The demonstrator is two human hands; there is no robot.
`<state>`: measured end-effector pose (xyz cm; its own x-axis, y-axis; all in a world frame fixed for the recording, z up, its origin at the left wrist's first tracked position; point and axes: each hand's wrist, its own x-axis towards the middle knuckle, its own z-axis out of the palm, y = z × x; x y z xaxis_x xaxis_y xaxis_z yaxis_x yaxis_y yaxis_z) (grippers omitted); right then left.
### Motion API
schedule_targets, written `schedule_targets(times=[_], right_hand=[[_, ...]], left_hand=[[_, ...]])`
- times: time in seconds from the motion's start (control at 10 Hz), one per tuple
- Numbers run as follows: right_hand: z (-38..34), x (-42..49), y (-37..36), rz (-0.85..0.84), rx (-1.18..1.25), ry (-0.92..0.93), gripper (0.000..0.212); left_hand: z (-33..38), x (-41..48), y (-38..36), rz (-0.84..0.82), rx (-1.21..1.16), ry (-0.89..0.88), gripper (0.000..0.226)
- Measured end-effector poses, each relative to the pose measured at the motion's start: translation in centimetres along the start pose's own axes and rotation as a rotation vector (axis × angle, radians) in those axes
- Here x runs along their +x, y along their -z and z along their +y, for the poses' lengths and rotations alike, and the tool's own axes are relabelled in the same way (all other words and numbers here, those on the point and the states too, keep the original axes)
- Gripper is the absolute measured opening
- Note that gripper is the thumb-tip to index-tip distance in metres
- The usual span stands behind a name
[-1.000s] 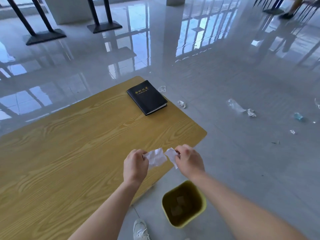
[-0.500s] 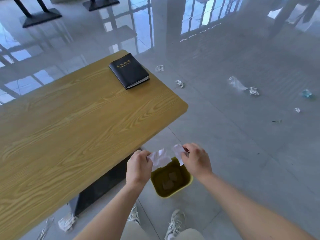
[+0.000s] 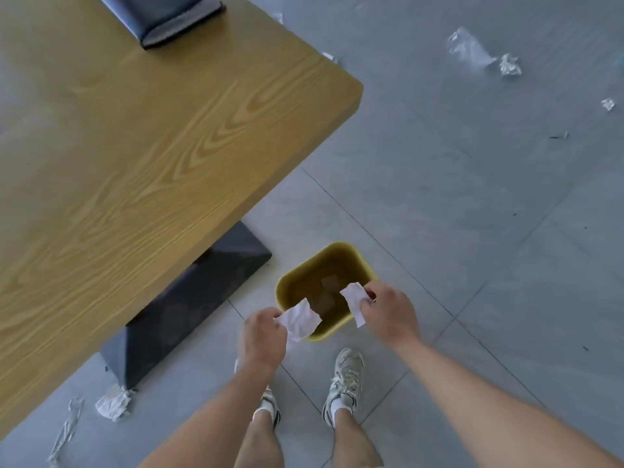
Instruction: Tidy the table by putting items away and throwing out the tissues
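Two white tissue pieces hang over a yellow wastebasket (image 3: 351,327) standing on the grey tiled floor (image 3: 472,214). The left hand (image 3: 261,336) has its fingers pinched together on the larger tissue piece (image 3: 300,319), which droops past its fingertips over the near rim of the basket. The right hand (image 3: 388,312) pinches the smaller tissue piece (image 3: 353,300) the same way, above the basket's right side. The two pieces do not touch; the open mouth of the basket shows between them. Down inside, below the fingers, lie a few flat pale squares, too dim to name. Beyond the left hand stands the wooden table (image 3: 152,146), and on its far end a black notebook (image 3: 169,18) is cut off by the top edge. Crumpled scraps (image 3: 113,403) lie by the table's black base (image 3: 189,305), partly tucked under it.
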<state>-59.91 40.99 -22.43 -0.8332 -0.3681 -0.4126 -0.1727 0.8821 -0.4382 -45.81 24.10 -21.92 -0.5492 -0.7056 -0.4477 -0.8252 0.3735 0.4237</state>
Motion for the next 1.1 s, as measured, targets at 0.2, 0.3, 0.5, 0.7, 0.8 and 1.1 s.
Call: schedule_targets(times=[0.2, 0.3, 0.5, 0.7, 0.8, 1.1], right_hand=[[3.9, 3.8, -7.6, -0.074, 0.012, -0.069, 0.024], [5.1, 6.4, -10.4, -0.116, -0.010, -0.066, 0.021], [6.2, 9.9, -13.8, -0.142, -0.068, -0.029, 0.023], [7.3, 11.2, -15.4, -0.142, -0.193, 0.007, 0.016], [7.3, 11.3, -15.4, -0.134, -0.186, 0.006, 0.026], [6.4, 10.9, -13.2, -0.149, -0.156, 0.013, 0.033]], left_hand=[[-3.4, 5.3, -6.8, -0.108, 0.112, 0.004, 0.024], [-3.9, 7.5, -9.9, -0.114, 0.169, -0.041, 0.025], [-4.1, 10.9, -13.4, -0.127, 0.243, -0.088, 0.022], [-3.8, 12.1, -14.6, -0.088, 0.257, -0.131, 0.018], [-3.8, 11.9, -14.5, -0.093, 0.267, -0.135, 0.032], [-2.8, 10.6, -12.7, -0.103, 0.422, -0.272, 0.036]])
